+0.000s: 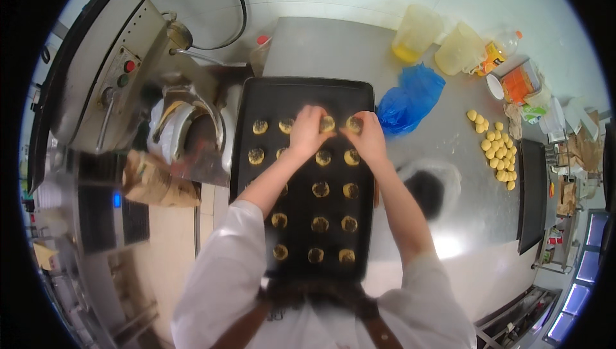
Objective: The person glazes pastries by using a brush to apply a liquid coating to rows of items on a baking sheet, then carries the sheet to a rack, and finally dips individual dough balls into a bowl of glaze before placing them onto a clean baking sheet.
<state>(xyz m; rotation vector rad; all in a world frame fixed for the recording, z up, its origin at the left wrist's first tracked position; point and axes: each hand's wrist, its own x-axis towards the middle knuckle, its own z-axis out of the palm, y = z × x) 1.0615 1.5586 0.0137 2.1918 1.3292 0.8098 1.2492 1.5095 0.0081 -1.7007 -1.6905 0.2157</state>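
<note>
The left hand and right hand are both curled with fingertips pinched, each seemingly on a small round dough piece in the far row of the black baking tray. This looks like the placing or pressing stage, with about 5 rows of 4 pieces already seeded. More yellow dough balls wait well apart on the steel table, so the next move calls for even spacing.
</note>
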